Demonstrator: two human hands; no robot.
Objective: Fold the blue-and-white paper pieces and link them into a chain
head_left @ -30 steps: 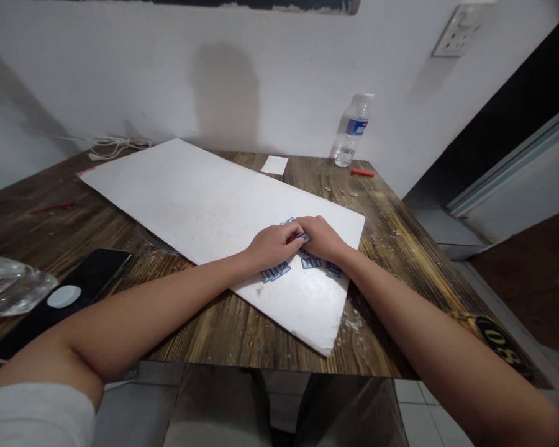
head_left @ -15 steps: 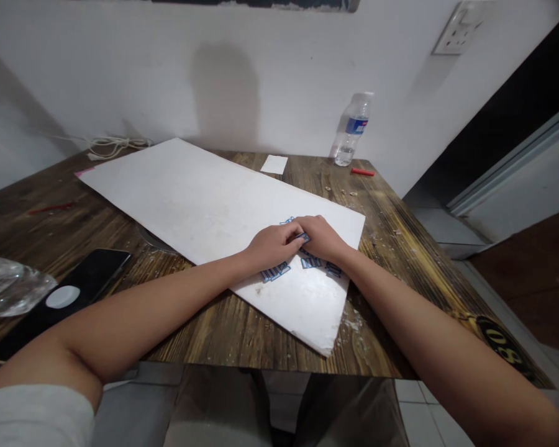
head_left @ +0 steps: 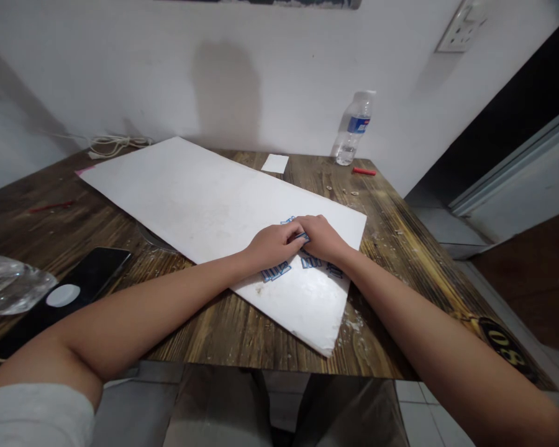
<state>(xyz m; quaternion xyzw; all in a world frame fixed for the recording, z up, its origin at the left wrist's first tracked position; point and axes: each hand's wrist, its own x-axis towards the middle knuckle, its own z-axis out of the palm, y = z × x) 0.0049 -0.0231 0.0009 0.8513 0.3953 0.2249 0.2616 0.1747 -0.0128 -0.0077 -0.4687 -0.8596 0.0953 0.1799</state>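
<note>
Small blue-printed paper pieces (head_left: 276,271), lying flat, scattered on white foam board (head_left: 190,205)

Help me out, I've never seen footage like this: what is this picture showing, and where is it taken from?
This picture comes from one camera worn on a person's head, looking forward and down, so the bare arms are the wearer's own. The left hand and right hand meet on a large white foam board lying on a dark wooden table. Around them lie small blue-outlined white cut-outs. The fingertips meet over one, but whether it is gripped is hard to tell. A clear plastic water bottle with a blue label stands beyond the board, and a black phone lies nearer.
</note>
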